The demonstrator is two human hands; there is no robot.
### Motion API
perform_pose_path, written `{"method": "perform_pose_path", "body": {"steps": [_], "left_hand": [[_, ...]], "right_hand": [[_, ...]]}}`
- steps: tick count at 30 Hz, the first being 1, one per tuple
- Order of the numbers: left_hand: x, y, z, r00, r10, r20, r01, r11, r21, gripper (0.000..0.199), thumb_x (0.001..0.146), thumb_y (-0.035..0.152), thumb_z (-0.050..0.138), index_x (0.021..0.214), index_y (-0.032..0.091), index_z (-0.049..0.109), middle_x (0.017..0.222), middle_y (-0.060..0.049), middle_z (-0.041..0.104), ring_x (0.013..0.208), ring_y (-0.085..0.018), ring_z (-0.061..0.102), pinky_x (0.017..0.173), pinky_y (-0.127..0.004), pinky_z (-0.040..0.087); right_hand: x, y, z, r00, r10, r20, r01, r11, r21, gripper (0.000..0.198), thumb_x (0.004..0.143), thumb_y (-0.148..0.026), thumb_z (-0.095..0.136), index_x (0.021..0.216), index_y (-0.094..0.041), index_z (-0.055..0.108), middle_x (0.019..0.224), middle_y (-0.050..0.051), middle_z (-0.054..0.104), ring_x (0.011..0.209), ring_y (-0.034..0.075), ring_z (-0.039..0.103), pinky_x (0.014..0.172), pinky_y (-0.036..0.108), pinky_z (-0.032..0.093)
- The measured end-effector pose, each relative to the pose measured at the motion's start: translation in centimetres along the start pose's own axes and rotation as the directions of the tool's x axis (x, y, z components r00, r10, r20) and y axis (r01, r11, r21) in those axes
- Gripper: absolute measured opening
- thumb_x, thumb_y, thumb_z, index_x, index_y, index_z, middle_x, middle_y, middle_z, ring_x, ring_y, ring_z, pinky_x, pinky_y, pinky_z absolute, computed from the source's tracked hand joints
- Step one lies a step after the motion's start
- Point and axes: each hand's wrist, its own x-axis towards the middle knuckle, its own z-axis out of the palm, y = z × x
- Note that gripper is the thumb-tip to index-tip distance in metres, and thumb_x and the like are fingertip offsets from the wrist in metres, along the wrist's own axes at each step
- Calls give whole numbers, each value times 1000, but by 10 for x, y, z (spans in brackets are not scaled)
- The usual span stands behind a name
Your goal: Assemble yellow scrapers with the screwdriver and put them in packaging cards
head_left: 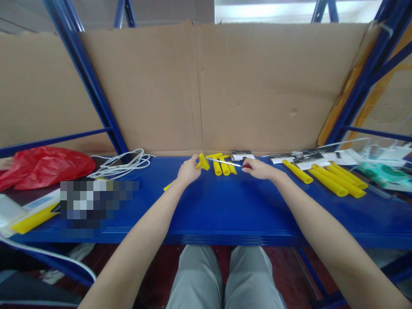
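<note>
Pinched in my left hand [189, 170] is a small yellow plastic piece [203, 162], held above the blue shelf. My right hand [256, 168] grips the dark reddish handle of what looks like a screwdriver [225, 162]. Its long silver shaft points left, and the tip reaches the yellow piece; whether it touches cannot be made out. Behind and below the shaft lie short yellow tubes [217, 168] and other small yellow parts [233, 171]. Another yellow piece [166, 187] shows partly behind my left forearm.
On the right of the blue shelf [238, 210] lie several yellow tubes [331, 182], black-and-white packets [309, 161] and a green-white plastic pack [386, 175]. To the left are a red bag [51, 167], coiled white cable [128, 165] and a yellow tube [35, 219]. Cardboard [257, 86] walls the back.
</note>
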Motion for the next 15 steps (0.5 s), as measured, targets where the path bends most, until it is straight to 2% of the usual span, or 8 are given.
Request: {"method": "perform_pose_path", "body": {"steps": [15], "left_hand": [[-5, 7, 2, 998, 57, 12, -57, 997, -49, 39, 75, 13, 54, 113, 22, 53, 108, -10, 67, 107, -24, 60, 84, -30, 47]], "right_hand": [[0, -2, 1, 999, 4, 41, -4, 1000, 17, 17, 87, -23, 47, 97, -16, 58, 100, 11, 65, 85, 18, 59, 73, 25, 43]]}}
